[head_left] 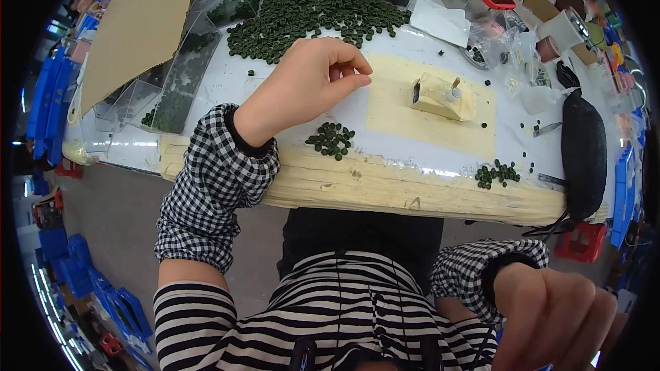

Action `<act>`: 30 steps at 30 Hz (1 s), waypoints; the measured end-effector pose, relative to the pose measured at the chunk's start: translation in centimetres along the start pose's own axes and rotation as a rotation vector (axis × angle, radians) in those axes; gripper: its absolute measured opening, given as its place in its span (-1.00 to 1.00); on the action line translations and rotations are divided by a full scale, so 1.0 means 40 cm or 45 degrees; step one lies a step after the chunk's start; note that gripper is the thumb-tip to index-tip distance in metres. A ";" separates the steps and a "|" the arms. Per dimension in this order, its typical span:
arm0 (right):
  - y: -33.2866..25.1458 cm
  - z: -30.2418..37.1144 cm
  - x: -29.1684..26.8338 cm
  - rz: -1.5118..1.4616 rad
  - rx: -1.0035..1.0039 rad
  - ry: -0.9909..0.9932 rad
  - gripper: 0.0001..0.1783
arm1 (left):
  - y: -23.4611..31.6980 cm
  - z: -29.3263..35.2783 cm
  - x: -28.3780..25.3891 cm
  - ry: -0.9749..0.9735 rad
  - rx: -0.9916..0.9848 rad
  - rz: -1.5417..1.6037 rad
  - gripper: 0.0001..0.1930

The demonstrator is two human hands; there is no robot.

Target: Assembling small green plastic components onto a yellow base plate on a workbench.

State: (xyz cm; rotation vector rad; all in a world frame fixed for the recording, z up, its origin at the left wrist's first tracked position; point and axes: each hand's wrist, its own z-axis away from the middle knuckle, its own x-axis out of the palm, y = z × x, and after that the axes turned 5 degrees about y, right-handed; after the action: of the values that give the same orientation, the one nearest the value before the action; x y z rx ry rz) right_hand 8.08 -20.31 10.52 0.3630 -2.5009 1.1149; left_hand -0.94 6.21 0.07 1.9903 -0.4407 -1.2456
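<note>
Left hand (295, 86): narrow pinch, contents unclear | Right hand (550, 312): curled, contents unclear | Green discs (295, 14): heaped beyond left hand; small pile (330, 141) nearer, apparently for easy reach | Block (433, 101): right of left hand

The single head-worn fisheye view looks steeply down from above, facing forward over the worktop (385, 192) that spreads around and beyond the left grip (302, 82). The lens sits nearer the right grip (557, 316), which looms large, to the right of the left one.
</note>
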 end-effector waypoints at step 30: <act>0.022 0.069 -0.150 0.297 -0.174 -0.334 -0.65 | 0.045 0.017 -0.022 -0.650 -0.018 0.035 -0.87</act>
State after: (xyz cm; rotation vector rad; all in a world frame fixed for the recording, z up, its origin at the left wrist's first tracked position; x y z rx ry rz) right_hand 12.47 -21.34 5.63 0.1926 -2.8939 1.0279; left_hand -1.79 5.25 1.76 1.6327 -0.6974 -1.7337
